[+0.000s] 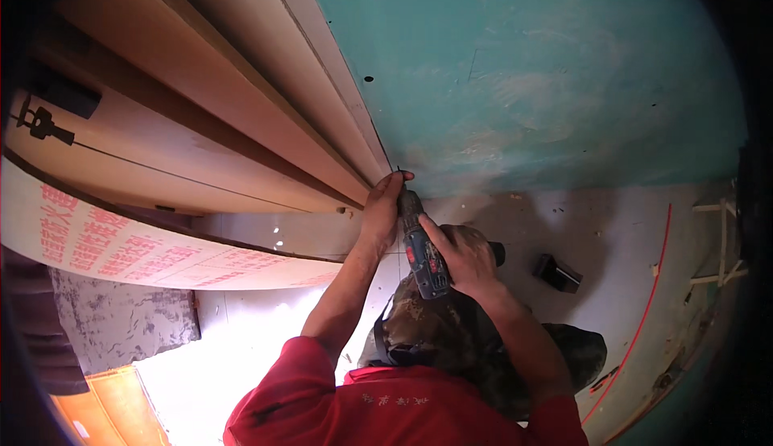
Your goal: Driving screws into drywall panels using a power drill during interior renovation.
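Observation:
My right hand [467,257] is wrapped round a blue-and-black cordless drill [425,265], whose chuck points away from me toward the wall's lower edge. Close to the front of the drill, my left hand [382,211] has its fingers drawn together at the edge of the wooden frame boards [322,100]. Something thin and dark shows at the left fingertips, too small to name. Green wallboard [531,76] meets those boards in a slanting seam just beyond both hands.
A pale panel with red print [137,245] curves across the left. On the floor to the right stands a small black box [557,274], with a red line [651,301] farther right. Wooden strips [719,241] lie at the far right, and an orange panel [121,406] is at lower left.

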A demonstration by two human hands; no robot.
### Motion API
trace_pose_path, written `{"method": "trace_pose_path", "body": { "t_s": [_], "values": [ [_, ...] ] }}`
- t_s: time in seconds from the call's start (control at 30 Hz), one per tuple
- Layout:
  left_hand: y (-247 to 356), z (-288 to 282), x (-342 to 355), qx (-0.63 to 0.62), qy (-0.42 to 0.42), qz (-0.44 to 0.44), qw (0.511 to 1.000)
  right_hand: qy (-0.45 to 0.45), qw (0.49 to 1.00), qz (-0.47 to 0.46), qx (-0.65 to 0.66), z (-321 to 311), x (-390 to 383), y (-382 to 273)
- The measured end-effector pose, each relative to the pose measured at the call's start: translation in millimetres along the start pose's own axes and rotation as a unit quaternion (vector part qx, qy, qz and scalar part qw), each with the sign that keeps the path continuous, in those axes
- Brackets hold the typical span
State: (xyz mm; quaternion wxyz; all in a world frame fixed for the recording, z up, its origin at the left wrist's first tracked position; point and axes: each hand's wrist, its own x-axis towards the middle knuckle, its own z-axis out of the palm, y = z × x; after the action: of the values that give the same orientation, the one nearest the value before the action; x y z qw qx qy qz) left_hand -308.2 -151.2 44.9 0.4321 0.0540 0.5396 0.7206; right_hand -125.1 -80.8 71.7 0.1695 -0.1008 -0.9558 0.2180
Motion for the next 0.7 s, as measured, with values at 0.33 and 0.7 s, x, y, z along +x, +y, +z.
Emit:
{"method": "trace_pose_path", "body": {
  "t_s": [0.33, 0.7],
  "values": [
    [-36.6, -44.4, -53.0, 0.226, 0.008, -0.145, 0.963, -0.029, 0.998, -0.005, -0.047, -3.5, 11.5, 7.1],
    [-43.7, -18.2, -93.9, -0.068, 0.055, -0.135, 0.987, 0.004, 0.996, -0.004, -0.088, 18.4, 16.9, 4.8]
  ]
}}
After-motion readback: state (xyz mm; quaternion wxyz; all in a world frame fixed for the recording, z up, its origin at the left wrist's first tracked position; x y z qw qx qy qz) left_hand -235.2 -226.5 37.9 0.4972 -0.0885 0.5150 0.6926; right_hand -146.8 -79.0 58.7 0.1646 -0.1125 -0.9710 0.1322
